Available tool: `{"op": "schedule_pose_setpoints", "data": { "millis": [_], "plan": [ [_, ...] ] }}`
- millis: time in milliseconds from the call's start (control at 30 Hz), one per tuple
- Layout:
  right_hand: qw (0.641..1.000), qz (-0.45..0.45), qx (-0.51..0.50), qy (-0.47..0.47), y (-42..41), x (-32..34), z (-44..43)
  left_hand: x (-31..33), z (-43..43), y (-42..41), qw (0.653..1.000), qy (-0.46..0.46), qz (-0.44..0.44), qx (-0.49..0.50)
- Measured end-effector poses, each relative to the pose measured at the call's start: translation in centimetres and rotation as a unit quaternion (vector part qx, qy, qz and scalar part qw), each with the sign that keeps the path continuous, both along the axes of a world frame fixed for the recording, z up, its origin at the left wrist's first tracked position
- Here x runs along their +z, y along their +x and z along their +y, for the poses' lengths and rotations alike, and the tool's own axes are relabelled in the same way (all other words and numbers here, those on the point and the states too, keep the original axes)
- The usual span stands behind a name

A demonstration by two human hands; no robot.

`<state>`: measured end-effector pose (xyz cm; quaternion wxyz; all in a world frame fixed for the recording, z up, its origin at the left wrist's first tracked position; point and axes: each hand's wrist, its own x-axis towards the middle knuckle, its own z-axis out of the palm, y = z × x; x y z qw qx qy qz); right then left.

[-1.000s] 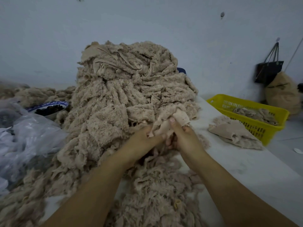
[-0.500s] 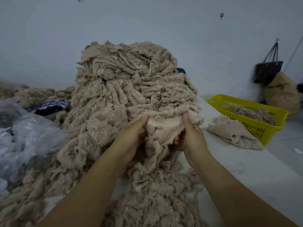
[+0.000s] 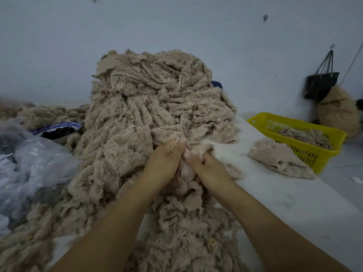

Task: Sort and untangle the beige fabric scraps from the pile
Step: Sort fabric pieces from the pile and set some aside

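The beige scrap [image 3: 188,168] was a pale, smooth-faced piece bunched at the foot of the pile [image 3: 153,107], caught between the two hands right where the heap met the tabletop [image 3: 275,197]. The left hand [image 3: 167,160] had its fingers curled in and pinched the upper edge of the piece, while the right hand [image 3: 208,169] sat just beside it, nearly knuckle to knuckle, thumb and fingers closed on the same piece lower down; the motion blur there kept me from telling exactly how the fingertips lay. The pile itself rose tall and shaggy behind them, fluffy strips hanging down its front and a few flatter folds showing near the top. More loose scraps [image 3: 186,232] trailed from its base toward the near edge, between the two forearms. Off to the right, well apart from the heap, a small flat stack of pieces [image 3: 279,160] lay on the tabletop, touching the side of a yellow basket [image 3: 294,122] that held a few more scraps [image 3: 306,135]. On the left a crumpled clear plastic bag [image 3: 33,165] lay against the heap, and behind it stood a blue-and-white bowl [image 3: 57,125] with something dark in it. Against the far wall [image 3: 176,26] on the right a dark bag [image 3: 322,85] hung by its straps above a stuffed beige sack [image 3: 337,112]
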<state>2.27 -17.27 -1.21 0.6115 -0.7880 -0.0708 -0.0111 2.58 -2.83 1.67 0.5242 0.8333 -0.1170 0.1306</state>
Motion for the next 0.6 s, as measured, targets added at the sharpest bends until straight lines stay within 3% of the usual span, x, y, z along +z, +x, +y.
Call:
{"op": "schedule_pose_setpoints", "data": {
  "millis": [133, 300, 467, 600],
  "plan": [
    [0.993, -0.024, -0.091, 0.076, 0.5, 1.0, -0.8, 0.2, 0.1, -0.1, 0.999, 0.026, 0.0, 0.023],
    [0.966, -0.005, -0.1, 0.24, 1.0, 1.2, -2.2, 0.1, 0.1, -0.1, 0.998, -0.059, 0.034, -0.005],
    [0.96, -0.008, -0.095, 0.263, 1.0, 1.4, -1.7, -0.4, -0.3, 0.0, 0.997, -0.057, 0.05, 0.004],
    [0.975, -0.018, -0.096, 0.201, 0.9, 1.1, -1.6, -1.1, -1.6, -0.2, 0.997, -0.002, 0.06, -0.054]
  ]
}}
